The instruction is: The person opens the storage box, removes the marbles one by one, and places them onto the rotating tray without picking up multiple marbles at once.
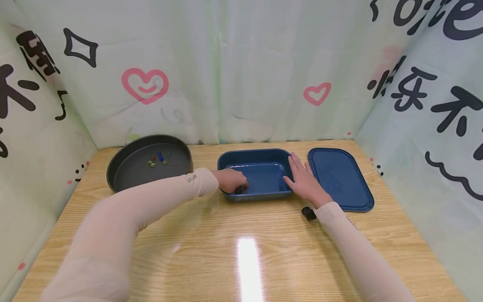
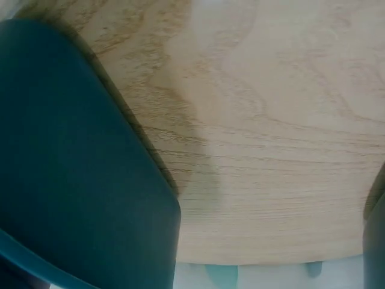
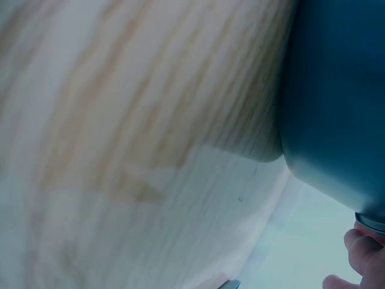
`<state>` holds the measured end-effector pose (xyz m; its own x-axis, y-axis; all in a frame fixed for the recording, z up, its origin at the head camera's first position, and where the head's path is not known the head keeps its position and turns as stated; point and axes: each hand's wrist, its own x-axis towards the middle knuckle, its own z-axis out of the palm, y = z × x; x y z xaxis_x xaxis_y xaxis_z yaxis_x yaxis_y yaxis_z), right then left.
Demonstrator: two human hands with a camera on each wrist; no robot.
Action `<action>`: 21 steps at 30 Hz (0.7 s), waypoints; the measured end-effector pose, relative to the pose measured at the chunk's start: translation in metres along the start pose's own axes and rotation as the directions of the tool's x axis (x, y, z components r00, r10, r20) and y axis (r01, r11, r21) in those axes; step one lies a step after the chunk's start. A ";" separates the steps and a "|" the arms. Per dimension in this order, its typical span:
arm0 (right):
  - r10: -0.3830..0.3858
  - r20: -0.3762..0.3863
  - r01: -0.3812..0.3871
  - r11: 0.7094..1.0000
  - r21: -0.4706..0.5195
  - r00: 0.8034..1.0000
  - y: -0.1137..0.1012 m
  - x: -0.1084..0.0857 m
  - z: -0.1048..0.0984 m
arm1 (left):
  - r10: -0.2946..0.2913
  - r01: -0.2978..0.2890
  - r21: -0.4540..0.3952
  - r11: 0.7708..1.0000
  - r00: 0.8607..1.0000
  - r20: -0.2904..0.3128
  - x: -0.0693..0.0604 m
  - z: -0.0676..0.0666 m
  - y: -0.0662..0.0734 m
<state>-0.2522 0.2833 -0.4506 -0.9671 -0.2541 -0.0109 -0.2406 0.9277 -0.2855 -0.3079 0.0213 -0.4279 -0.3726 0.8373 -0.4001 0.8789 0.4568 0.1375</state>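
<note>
A deep blue rectangular container (image 1: pixel 266 196) stands in the middle of the wooden table. My left hand (image 1: pixel 232 180) reaches over its left end, fingers bent down into it. The fingertips are hidden, so whether they pinch anything does not show. On the container's right rim rests my right hand (image 1: pixel 305 179), fingers fairly straight and spread; part of it appears beside the rim in the right wrist view. To the left is a round dark grey pan (image 1: pixel 128 172) with several small, shiny marble-like balls (image 1: pixel 161 158), some blue, others greenish, reddish or clear.
A flat blue lid (image 1: pixel 339 178) lies right of the container. By my right wrist is a small black object (image 1: pixel 308 213). Light patterned curtains (image 1: pixel 241 92) stand behind the table (image 1: pixel 211 251) and at both sides. My left forearm passes in front of the pan.
</note>
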 end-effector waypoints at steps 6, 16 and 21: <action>0.001 0.005 -0.001 1.000 -0.004 1.000 -0.002 0.001 -0.001 | 0.002 -0.002 0.032 0.999 1.000 -0.023 0.001 0.002 0.000; 0.011 0.002 -0.011 1.000 -0.012 1.000 -0.002 0.000 -0.002 | -0.033 0.033 0.049 0.998 0.999 -0.010 -0.002 -0.004 0.001; 0.012 0.006 -0.012 1.000 -0.002 1.000 -0.002 -0.001 -0.001 | -0.048 0.049 0.034 0.998 0.998 -0.037 -0.002 -0.005 -0.005</action>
<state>-0.2510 0.2824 -0.4488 -0.9695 -0.2444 -0.0201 -0.2289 0.9313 -0.2833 -0.3129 0.0193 -0.4232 -0.4248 0.8250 -0.3727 0.8692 0.4868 0.0871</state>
